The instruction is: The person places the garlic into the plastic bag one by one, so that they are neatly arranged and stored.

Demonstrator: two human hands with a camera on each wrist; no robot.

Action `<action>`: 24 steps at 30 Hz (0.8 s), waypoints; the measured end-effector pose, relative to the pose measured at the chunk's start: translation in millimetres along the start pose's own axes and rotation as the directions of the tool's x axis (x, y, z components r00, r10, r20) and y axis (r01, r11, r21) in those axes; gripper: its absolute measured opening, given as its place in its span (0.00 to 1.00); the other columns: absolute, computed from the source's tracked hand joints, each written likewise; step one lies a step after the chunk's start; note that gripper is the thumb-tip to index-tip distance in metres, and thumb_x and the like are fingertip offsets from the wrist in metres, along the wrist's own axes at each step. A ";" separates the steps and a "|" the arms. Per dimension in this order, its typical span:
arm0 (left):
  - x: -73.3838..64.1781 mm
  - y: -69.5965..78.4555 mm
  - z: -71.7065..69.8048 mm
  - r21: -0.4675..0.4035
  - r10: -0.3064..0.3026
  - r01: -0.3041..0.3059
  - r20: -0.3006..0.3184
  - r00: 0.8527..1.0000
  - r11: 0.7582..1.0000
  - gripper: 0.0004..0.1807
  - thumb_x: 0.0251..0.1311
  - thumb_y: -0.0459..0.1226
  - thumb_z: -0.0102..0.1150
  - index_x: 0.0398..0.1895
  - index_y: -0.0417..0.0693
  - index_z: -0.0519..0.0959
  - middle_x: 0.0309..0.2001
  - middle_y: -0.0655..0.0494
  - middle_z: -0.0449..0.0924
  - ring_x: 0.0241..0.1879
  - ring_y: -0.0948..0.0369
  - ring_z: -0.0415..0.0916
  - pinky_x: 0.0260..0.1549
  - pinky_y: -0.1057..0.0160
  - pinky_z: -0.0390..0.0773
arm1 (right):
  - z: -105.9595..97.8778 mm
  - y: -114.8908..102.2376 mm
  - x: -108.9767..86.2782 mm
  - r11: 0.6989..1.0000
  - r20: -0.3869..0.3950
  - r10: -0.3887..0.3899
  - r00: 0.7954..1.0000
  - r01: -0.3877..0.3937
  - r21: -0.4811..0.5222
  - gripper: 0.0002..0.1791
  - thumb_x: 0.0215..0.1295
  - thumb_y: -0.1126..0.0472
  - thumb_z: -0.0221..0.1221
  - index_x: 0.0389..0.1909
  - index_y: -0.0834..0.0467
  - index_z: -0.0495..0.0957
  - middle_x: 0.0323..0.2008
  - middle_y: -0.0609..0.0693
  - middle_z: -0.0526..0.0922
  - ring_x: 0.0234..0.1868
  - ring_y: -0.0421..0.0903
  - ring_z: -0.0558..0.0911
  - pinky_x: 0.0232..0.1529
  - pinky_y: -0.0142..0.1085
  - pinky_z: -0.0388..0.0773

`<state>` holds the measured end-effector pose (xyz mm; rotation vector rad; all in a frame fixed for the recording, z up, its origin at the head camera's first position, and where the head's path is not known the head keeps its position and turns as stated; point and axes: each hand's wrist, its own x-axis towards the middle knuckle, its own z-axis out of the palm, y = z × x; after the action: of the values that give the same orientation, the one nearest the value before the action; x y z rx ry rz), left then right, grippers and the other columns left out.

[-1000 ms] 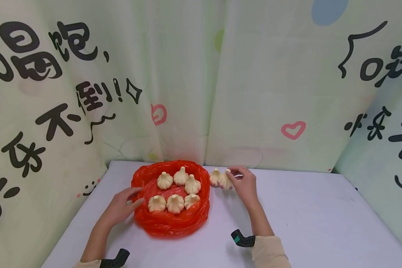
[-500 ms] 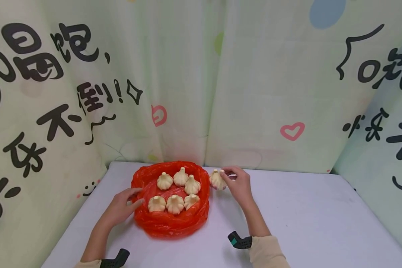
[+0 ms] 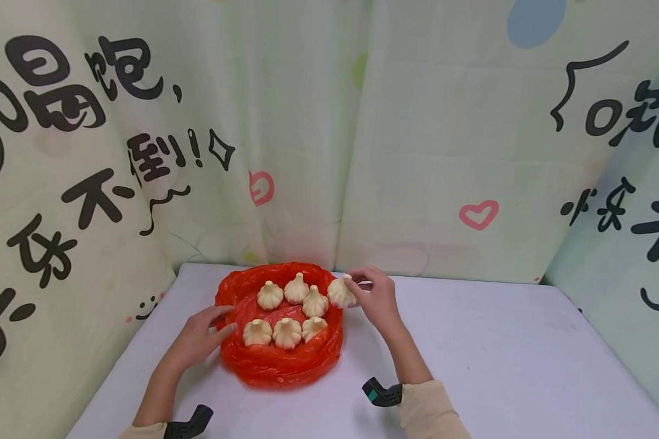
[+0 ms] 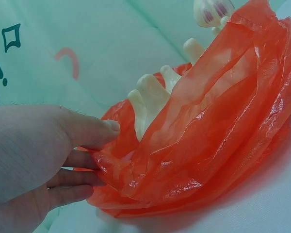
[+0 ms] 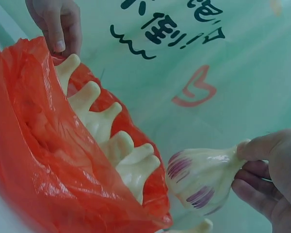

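Observation:
A red plastic bag (image 3: 285, 369), its rim spread wide, stands on the white table with several garlic bulbs (image 3: 287, 333) inside. At its left rim is my left hand (image 3: 198, 338); in the left wrist view the thumb lies over the edge and the fingers (image 4: 75, 193) reach behind the film. My right hand (image 3: 379, 302) pinches another garlic bulb (image 5: 201, 179) by the stem, purple streaks at its base, over the bag's right rim. Below it in the right wrist view a further stem (image 5: 203, 225) shows; whether that bulb is inside the bag I cannot tell.
The white table (image 3: 489, 360) extends to the right of the bag. Behind it hangs a pale green curtain (image 3: 417, 152) with black lettering and pink hearts, and similar printed cloth closes in both sides.
My right hand has moved left with the garlic bulb, from beside the bag to over its right rim. A second bulb seen there earlier is now hidden. My left hand has stayed put.

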<state>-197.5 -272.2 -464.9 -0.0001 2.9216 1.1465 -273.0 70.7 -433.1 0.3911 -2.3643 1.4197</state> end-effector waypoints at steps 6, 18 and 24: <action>0.1 -0.1 0.1 -0.001 0.004 -0.004 0.003 1.000 1.000 0.28 0.61 0.41 0.61 0.65 0.45 0.70 0.63 0.40 0.71 0.59 0.43 0.71 0.45 0.51 0.84 | 7.4 -10.1 0.5 0.999 0.035 -0.004 0.999 0.003 0.039 0.09 0.61 0.61 0.65 0.41 0.58 0.83 0.39 0.53 0.83 0.41 0.50 0.85 0.36 0.37 0.86; -0.2 -0.5 -0.5 0.008 0.011 -0.011 0.005 1.000 1.000 0.27 0.62 0.41 0.60 0.64 0.45 0.70 0.63 0.40 0.71 0.59 0.43 0.71 0.47 0.50 0.83 | 28.3 -27.4 3.3 0.996 0.075 -0.076 0.994 0.073 0.042 0.07 0.60 0.63 0.65 0.40 0.57 0.84 0.37 0.52 0.83 0.40 0.47 0.84 0.42 0.37 0.85; -0.1 0.4 -0.9 0.004 0.002 -0.002 0.012 1.000 1.000 0.28 0.62 0.41 0.60 0.65 0.46 0.70 0.64 0.39 0.70 0.59 0.42 0.71 0.47 0.50 0.83 | 38.4 -35.3 3.0 0.993 0.107 -0.111 0.988 0.106 0.050 0.07 0.61 0.62 0.65 0.40 0.57 0.84 0.36 0.51 0.83 0.39 0.46 0.84 0.41 0.33 0.85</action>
<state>-197.4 -272.5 -463.9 0.0094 2.9146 1.1365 -267.3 20.3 -420.6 0.6149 -2.3601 1.4368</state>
